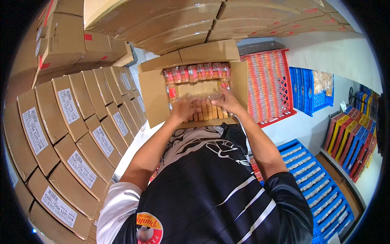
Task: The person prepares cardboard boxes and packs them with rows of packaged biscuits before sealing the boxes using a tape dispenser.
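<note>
An open cardboard box point(155, 94) stands before me, its flaps spread outward. Upright plastic-wrapped biscuit packs with pink-red labels point(196, 73) line its far wall, and single packs point(172, 91) show along the sides. Nearest me is a row of clear-wrapped biscuit packs point(210, 110). My left hand point(182, 108), slightly blurred, grips this row at its left end. At the right end, my right hand point(229, 102) holds it with thumb and fingers over the top. Bare cardboard bottom shows between the near and far rows.
Stacked, labelled cartons point(70, 106) rise on the left, and taped cartons point(170, 21) stand beyond the box. To the right is a red plastic crate point(289, 88) full of packs. Blue crates point(323, 189) stack at lower right, near a rack of coloured crates point(350, 137).
</note>
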Motion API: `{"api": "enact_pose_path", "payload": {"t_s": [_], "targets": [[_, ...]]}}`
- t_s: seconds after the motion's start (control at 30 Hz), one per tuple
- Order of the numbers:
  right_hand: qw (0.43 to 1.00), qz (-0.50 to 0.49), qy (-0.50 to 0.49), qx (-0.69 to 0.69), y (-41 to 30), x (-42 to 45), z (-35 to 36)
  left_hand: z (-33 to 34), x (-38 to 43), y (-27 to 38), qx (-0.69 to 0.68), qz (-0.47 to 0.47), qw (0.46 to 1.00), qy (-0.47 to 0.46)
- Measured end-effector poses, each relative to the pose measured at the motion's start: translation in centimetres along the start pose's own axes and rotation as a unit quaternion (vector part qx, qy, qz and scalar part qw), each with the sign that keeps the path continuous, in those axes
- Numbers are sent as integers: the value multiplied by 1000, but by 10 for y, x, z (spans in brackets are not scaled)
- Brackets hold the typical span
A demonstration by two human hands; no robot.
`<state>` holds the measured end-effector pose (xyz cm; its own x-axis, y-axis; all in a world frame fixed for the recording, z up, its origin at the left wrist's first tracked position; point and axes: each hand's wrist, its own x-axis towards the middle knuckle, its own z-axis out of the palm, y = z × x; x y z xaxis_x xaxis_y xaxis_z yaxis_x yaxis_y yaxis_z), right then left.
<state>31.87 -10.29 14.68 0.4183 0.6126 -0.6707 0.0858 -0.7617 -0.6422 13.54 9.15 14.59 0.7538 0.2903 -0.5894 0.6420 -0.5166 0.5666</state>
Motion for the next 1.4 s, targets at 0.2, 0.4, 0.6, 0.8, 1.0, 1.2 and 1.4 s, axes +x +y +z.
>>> {"api": "enact_pose_path", "payload": {"t_s": [0.2,0.4,0.6,0.8,1.0,1.2,1.4], "targets": [[987,57,68,130,26,-36,14,-5,-41,9,-222,-39,965,133],[992,87,22,93,20,-37,14,5,-45,-32,-288,-73,952,73],[993,52,76,-73,0,-41,24,13,-48,-25,-272,-79,956,68],[992,95,77,-43,-30,-68,12,5,-66,-9,-212,-70,966,131],[988,-3,154,-30,-66,-73,-8,-40,-67,15,-213,-27,956,200],[970,-76,231,-16,-94,-28,-27,-79,-24,23,-204,30,936,286],[961,-106,254,13,-58,-3,0,-51,-18,10,-183,2,932,312]]}}
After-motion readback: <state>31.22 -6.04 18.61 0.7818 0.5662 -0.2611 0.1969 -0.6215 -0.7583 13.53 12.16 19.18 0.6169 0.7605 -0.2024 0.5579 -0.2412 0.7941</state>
